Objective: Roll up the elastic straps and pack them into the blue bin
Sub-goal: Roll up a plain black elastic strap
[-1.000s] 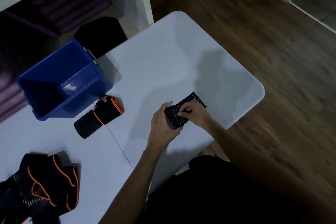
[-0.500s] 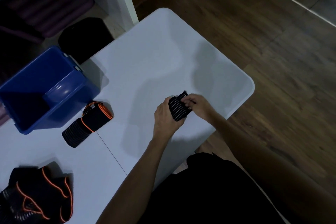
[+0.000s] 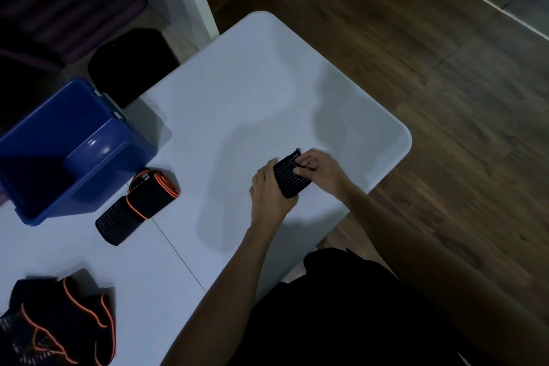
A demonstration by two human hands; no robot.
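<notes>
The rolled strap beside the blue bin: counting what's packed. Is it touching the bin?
Apart. The head view shows white table between the rolled strap and the blue bin.

Dim, underexposed frame, cool bluish cast. Table (image 3: 267, 92) brightest surface, pale grey-white. Soft broad shadows fall on table centre and upper right, more beside bin (image 3: 59, 140) and under hands. Small specular glare spot on bin inner wall, left of frame. Upper left of frame nearly black, detail lost. Floor (image 3: 445, 68) dark brown, grain faintly readable. Slight motion blur on right hand (image 3: 320, 171). Wide-angle bending visible along table edges and at frame corners. Dark clothing at bottom featureless.
</notes>
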